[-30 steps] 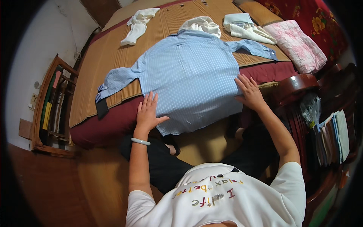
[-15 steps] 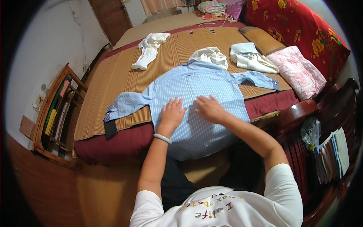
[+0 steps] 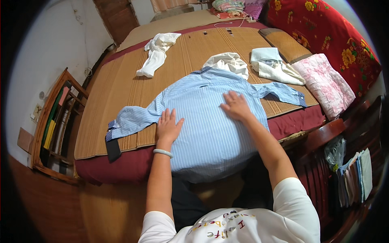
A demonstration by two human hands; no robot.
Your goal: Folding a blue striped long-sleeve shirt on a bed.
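Observation:
A light blue striped long-sleeved shirt (image 3: 206, 129) lies spread back side up on the bed, collar away from me and sleeves out to both sides. Its lower end hangs over the bed's near edge. My left hand (image 3: 168, 126) rests flat on the shirt's left side, fingers spread, with a pale bangle (image 3: 163, 153) on that wrist. Farther up on the right half, my right hand (image 3: 236, 106) lies open on the cloth, fingers stretched out. Neither hand grips anything. Dark checked cuffs show at both sleeve ends.
A striped mat (image 3: 109, 93) covers the bed. Crumpled white garments (image 3: 156, 56) lie on it, with a folded cream and pale blue one (image 3: 275, 67) at right. Beside that is a pink floral bundle (image 3: 324, 83). A dark wooden chair (image 3: 324, 133) with hung cloths stands at the right.
My hands have slid apart across the shirt, the left one outward to the left and the right one to the right and slightly farther away. The cloth between them looks flatter.

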